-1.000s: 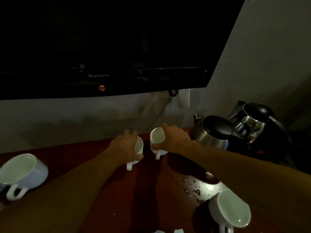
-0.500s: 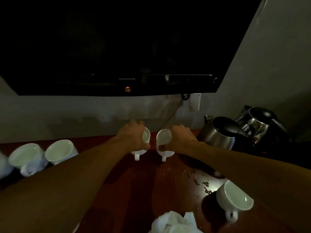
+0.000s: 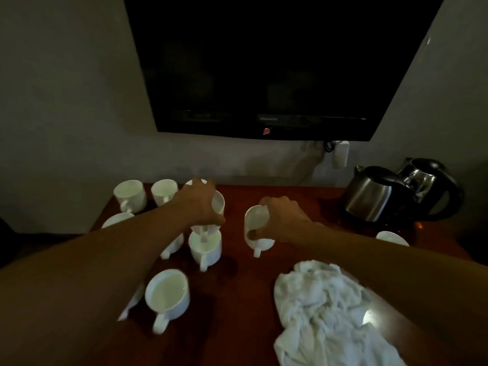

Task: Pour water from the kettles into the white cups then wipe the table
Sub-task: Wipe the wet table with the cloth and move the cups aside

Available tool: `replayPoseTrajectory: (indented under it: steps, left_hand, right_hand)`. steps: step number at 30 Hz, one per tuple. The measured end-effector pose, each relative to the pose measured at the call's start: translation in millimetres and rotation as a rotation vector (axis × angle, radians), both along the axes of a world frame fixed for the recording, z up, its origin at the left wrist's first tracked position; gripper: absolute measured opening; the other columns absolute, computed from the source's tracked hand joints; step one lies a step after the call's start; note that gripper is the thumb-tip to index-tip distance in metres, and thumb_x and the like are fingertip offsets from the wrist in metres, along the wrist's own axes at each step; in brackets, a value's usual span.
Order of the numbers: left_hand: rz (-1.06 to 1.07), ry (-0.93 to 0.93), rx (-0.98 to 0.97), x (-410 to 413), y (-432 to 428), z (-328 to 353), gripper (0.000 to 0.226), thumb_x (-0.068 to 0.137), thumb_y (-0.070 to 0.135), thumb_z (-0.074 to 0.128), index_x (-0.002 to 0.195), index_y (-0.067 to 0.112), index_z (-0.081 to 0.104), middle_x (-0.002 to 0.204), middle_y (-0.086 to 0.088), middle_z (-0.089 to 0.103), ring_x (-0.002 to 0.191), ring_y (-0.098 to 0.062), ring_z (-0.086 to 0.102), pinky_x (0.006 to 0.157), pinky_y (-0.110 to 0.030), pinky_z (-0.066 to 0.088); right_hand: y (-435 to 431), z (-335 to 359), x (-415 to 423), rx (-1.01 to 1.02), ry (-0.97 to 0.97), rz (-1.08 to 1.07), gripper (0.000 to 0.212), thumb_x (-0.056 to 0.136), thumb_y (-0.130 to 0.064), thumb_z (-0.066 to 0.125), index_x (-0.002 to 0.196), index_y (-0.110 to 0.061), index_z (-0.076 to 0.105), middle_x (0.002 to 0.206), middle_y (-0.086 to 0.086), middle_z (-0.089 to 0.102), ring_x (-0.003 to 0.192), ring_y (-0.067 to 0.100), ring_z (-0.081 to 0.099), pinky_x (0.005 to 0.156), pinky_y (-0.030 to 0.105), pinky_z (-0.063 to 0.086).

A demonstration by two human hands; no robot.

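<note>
Left hand [image 3: 199, 204] grips left cup [image 3: 219, 204], right hand [image 3: 286, 220] grips right cup [image 3: 254, 221], both by the rim. Kettles [image 3: 369, 199] parked, so pouring looks done. Cloth [image 3: 324, 307] untouched; bench [image 3: 237, 326] wipe pending.

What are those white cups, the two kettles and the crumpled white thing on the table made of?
The white cups look like glazed ceramic: opaque, thick-walled, with a soft sheen. Both kettles seem to be polished stainless steel, given the bright reflections, with black lids and handles, probably plastic. The crumpled thing looks like soft cloth, maybe towelling, from its limp folds.
</note>
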State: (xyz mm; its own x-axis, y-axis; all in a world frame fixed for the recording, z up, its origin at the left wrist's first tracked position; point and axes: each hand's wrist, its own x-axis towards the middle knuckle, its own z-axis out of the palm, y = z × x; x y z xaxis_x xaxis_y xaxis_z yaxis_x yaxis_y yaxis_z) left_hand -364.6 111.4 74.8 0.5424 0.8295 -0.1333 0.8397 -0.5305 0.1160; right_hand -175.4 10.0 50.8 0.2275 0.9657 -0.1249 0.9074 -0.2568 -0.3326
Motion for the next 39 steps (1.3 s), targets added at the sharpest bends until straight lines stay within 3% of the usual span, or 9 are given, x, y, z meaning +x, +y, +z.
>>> replayPoseTrajectory:
  steps: [3,8,11,17,20,25,28,30,39]
  left_hand:
    - [0.044,0.023,0.007,-54,-22,2,0.079,0.07,0.058,0.077,0.127,0.015,0.042,0.121,-0.01,0.048,0.103,-0.025,0.055,0.073,-0.033,0.043]
    - [0.116,0.01,-0.009,-134,-54,4,0.079,0.07,0.057,0.078,0.129,0.017,0.043,0.123,-0.009,0.05,0.105,-0.024,0.056,0.073,-0.031,0.043]
    - [0.16,0.014,-0.016,-180,-68,-4,0.073,0.064,0.06,0.078,0.116,0.021,0.046,0.109,-0.002,0.052,0.092,-0.018,0.053,0.069,-0.03,0.046]
    - [0.243,-0.031,-0.102,-255,-84,-27,0.078,0.064,0.056,0.082,0.123,0.017,0.05,0.116,-0.004,0.057,0.099,-0.018,0.057,0.084,-0.035,0.054]
    - [0.304,-0.041,-0.116,-282,-88,-40,0.08,0.067,0.055,0.082,0.129,0.017,0.047,0.123,-0.005,0.055,0.103,-0.019,0.057,0.087,-0.036,0.054]
    - [0.347,0.003,-0.109,-306,-84,-65,0.092,0.069,0.06,0.079,0.141,0.019,0.037,0.14,-0.011,0.044,0.117,-0.026,0.054,0.088,-0.035,0.05]
    - [0.34,0.021,-0.103,-311,-79,-77,0.084,0.07,0.061,0.077,0.134,0.019,0.041,0.132,-0.011,0.047,0.098,-0.018,0.048,0.076,-0.029,0.041]
    - [0.327,0.028,-0.099,-312,-75,-87,0.083,0.069,0.062,0.076,0.132,0.02,0.044,0.126,-0.009,0.05,0.093,-0.016,0.046,0.074,-0.028,0.038]
    - [0.282,0.004,-0.214,-310,-55,-123,0.089,0.064,0.061,0.076,0.134,0.018,0.041,0.121,-0.004,0.052,0.107,-0.023,0.057,0.083,-0.031,0.049]
  right_hand:
    - [-19,5,-51,-0.014,0.02,0.042,0.065,0.061,-0.059,0.086,0.11,-0.023,0.061,0.099,-0.006,0.067,0.087,0.013,0.066,0.075,0.036,0.061]
    - [-43,9,-121,-0.004,0.04,0.13,0.074,0.065,-0.061,0.084,0.123,-0.022,0.059,0.11,-0.006,0.067,0.092,0.011,0.063,0.077,0.033,0.06]
    - [-55,9,-158,0.03,0.048,0.173,0.073,0.068,-0.061,0.083,0.123,-0.021,0.057,0.11,-0.005,0.066,0.091,0.01,0.062,0.074,0.029,0.058]
    - [-61,0,-220,0.016,0.098,0.231,0.067,0.066,-0.06,0.084,0.115,-0.022,0.058,0.102,-0.006,0.064,0.088,0.01,0.063,0.073,0.031,0.06]
    - [-58,-8,-246,-0.001,0.096,0.25,0.062,0.066,-0.057,0.085,0.109,-0.022,0.058,0.097,-0.004,0.064,0.085,0.01,0.063,0.062,0.025,0.051]
    - [-52,-28,-278,-0.038,0.115,0.295,0.066,0.068,-0.058,0.084,0.117,-0.023,0.054,0.105,-0.006,0.063,0.092,0.01,0.061,0.069,0.024,0.051]
    - [-50,-44,-290,-0.034,0.083,0.305,0.069,0.069,-0.061,0.081,0.119,-0.022,0.054,0.108,-0.004,0.062,0.093,0.012,0.059,0.064,0.023,0.045]
    - [-48,-56,-297,-0.043,0.077,0.3,0.072,0.068,-0.063,0.08,0.122,-0.023,0.054,0.109,-0.004,0.061,0.095,0.012,0.06,0.071,0.026,0.05]
    - [-35,-79,-310,-0.093,0.071,0.281,0.078,0.07,-0.062,0.08,0.131,-0.023,0.051,0.12,-0.005,0.061,0.105,0.012,0.06,0.086,0.031,0.055]
